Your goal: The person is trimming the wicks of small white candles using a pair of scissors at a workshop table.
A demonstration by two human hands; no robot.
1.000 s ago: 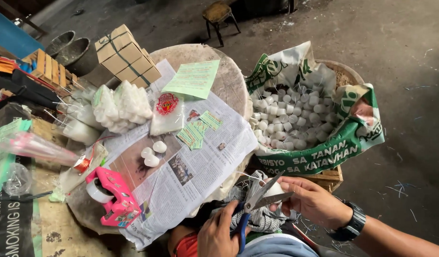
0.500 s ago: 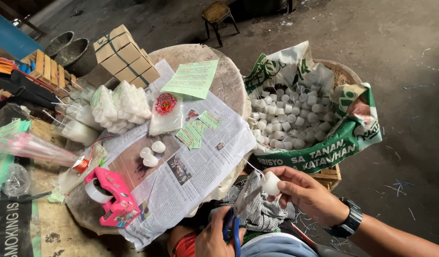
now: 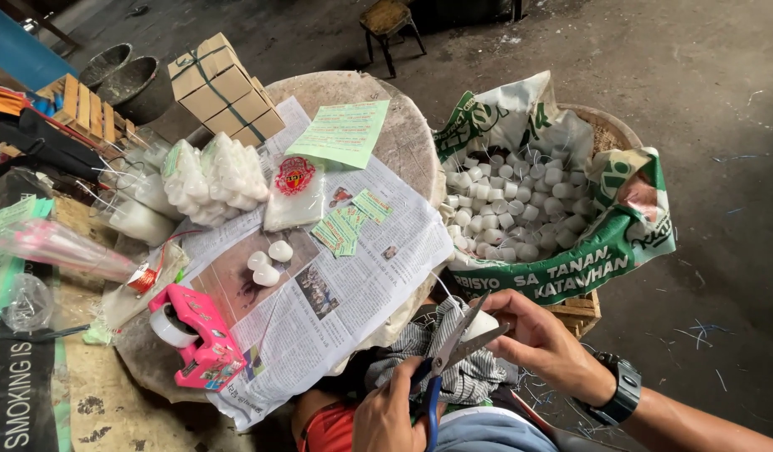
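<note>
My right hand [image 3: 541, 343], with a black watch on its wrist, pinches a small white candle [image 3: 482, 323] over my lap. My left hand [image 3: 393, 412] grips blue-handled scissors [image 3: 455, 347]; their blades are apart and point up at the candle. A thin wick string runs up from the candle. Below lies a striped cloth [image 3: 458, 381] on my knees. Three white heart-shaped candles [image 3: 267, 261] rest on the newspaper [image 3: 345, 293] that covers the round table.
A green and white sack [image 3: 571, 268] full of several white candles sits in a basket to the right. On the table are a pink tape dispenser [image 3: 194, 335], bags of candles [image 3: 215, 180], green labels [image 3: 349, 222], a green sheet [image 3: 345, 130] and a cardboard box [image 3: 223, 88].
The scissors dropped low half a second ago, then came back up. Their blades now stand open at the candle. My right hand has shifted slightly right with the candle.
</note>
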